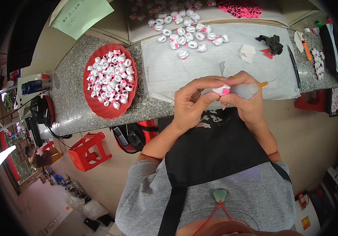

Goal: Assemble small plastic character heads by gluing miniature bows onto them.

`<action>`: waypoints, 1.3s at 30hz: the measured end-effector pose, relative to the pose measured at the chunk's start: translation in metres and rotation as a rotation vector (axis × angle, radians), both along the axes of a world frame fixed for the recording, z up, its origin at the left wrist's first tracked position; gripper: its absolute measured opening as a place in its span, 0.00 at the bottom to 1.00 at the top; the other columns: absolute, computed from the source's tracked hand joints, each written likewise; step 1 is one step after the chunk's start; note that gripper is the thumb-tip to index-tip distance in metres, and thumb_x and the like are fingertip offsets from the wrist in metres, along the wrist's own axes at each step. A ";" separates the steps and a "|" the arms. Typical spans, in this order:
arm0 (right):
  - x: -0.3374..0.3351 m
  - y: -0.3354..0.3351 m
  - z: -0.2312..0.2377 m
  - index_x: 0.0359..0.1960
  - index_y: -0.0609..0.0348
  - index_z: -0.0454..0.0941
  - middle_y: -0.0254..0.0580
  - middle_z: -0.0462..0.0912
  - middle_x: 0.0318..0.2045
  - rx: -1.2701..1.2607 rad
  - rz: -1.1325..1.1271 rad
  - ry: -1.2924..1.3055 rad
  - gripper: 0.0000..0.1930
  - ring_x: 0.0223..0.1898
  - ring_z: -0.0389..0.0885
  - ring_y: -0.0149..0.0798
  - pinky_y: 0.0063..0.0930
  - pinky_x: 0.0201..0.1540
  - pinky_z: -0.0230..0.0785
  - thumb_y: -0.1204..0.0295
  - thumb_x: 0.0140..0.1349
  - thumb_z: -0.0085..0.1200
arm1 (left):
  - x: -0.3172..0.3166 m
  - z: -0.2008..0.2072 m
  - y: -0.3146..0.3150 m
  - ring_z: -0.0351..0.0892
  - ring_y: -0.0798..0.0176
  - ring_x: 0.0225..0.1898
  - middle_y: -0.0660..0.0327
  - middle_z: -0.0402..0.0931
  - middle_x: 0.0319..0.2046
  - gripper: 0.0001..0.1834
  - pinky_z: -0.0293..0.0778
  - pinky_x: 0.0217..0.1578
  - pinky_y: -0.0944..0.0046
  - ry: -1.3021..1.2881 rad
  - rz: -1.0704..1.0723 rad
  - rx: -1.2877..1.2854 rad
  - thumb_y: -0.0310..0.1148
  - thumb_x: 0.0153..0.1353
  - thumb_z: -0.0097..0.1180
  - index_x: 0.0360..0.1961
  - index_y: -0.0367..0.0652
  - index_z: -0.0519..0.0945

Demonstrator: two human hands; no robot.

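Between my two hands, a small white-and-pink piece (221, 91) is pinched by the fingertips, just above the front edge of the worktop. My left hand (190, 104) is closed on its left side. My right hand (251, 108) touches the piece with thumb and fingertips and also keeps hold of a translucent squeeze bottle (246, 91) with an orange needle tip pointing right. On the white sheet (165, 65) beyond my hands lie several similar white pieces (192, 44). The piece's underside is hidden by my fingers.
A red scalloped dish (86, 88) heaped with white-and-pink pieces stands on the granite counter at left. Pink parts (239, 8) are piled at the back. At right lie a black crumpled scrap (271, 44), a black pen-like tool (293, 65) and an orange-handled tool (306, 50).
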State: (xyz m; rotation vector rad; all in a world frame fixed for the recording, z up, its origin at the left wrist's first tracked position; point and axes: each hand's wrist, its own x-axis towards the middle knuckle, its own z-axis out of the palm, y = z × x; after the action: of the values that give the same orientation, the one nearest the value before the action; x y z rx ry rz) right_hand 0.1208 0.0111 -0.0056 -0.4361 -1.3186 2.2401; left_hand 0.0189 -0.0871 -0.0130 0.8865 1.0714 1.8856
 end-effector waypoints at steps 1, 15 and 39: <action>0.000 0.000 0.000 0.31 0.67 0.70 0.39 0.73 0.22 0.003 0.003 -0.005 0.12 0.21 0.70 0.25 0.15 0.20 0.65 0.80 0.43 0.55 | -0.001 0.000 0.000 0.68 0.62 0.41 0.49 0.68 0.39 0.10 0.66 0.41 0.66 0.000 -0.013 -0.006 0.22 0.51 0.46 0.37 0.31 0.69; 0.003 0.000 0.003 0.34 0.68 0.69 0.40 0.73 0.23 0.021 0.013 -0.044 0.11 0.24 0.72 0.26 0.16 0.21 0.66 0.81 0.46 0.50 | 0.004 -0.002 -0.004 0.67 0.65 0.43 0.53 0.68 0.40 0.14 0.63 0.45 0.68 0.008 -0.005 -0.063 0.20 0.50 0.46 0.41 0.31 0.67; 0.006 -0.007 -0.001 0.30 0.69 0.68 0.47 0.73 0.26 0.009 0.016 -0.019 0.10 0.20 0.72 0.34 0.22 0.21 0.66 0.84 0.42 0.48 | 0.005 -0.004 -0.009 0.68 0.63 0.40 0.50 0.67 0.40 0.11 0.65 0.40 0.66 -0.169 -0.050 0.093 0.21 0.47 0.51 0.35 0.34 0.70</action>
State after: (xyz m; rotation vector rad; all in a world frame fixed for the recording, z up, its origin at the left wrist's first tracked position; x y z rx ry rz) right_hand 0.1268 0.0037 -0.0064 -0.4461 -1.3456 2.2476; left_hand 0.0238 -0.0966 -0.0169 0.7827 0.8580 1.9435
